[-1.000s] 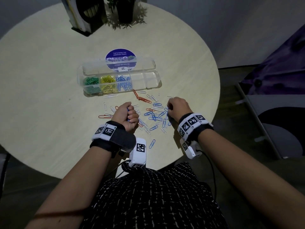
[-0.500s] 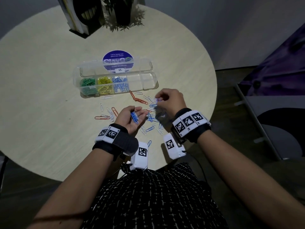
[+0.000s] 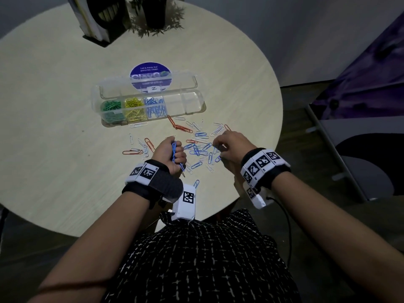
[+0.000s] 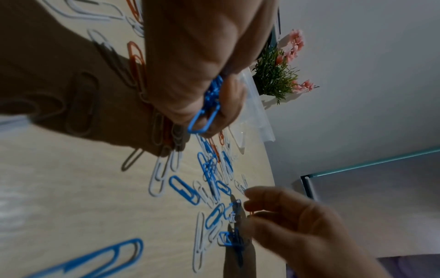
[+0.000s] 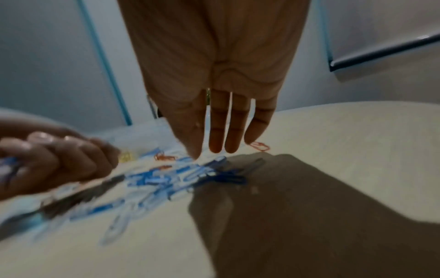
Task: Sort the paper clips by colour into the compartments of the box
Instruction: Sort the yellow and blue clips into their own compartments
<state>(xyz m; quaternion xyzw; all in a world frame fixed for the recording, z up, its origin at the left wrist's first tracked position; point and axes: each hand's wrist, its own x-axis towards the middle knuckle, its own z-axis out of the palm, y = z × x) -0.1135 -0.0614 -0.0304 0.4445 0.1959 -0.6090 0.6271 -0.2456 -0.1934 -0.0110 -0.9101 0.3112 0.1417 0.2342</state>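
Observation:
A clear compartment box [image 3: 191,102] lies open mid-table. It holds green clips [image 3: 110,107], yellow clips [image 3: 134,108] and blue clips [image 3: 155,107]; its two right compartments are bare. Loose blue, white and red clips [image 3: 201,149] lie scattered in front of it. My left hand [image 3: 175,153] is a fist that grips a bundle of blue clips [image 4: 209,109] just above the table. My right hand [image 3: 218,145] hovers over the right side of the pile, its fingers [image 5: 216,135] straight and pointing down at the clips, holding nothing I can see.
A round blue sticker [image 3: 150,71] shows behind the box lid. A potted plant [image 3: 153,14] and a dark holder [image 3: 98,18] stand at the table's far edge. The table's right rim [image 3: 277,138] lies close to my right hand. One blue clip [image 3: 196,184] lies near my left wrist.
Half a second ago my left palm lay open with blue clips and my right hand hung beside it. Now the left has closed on them and the right has dropped back over the pile.

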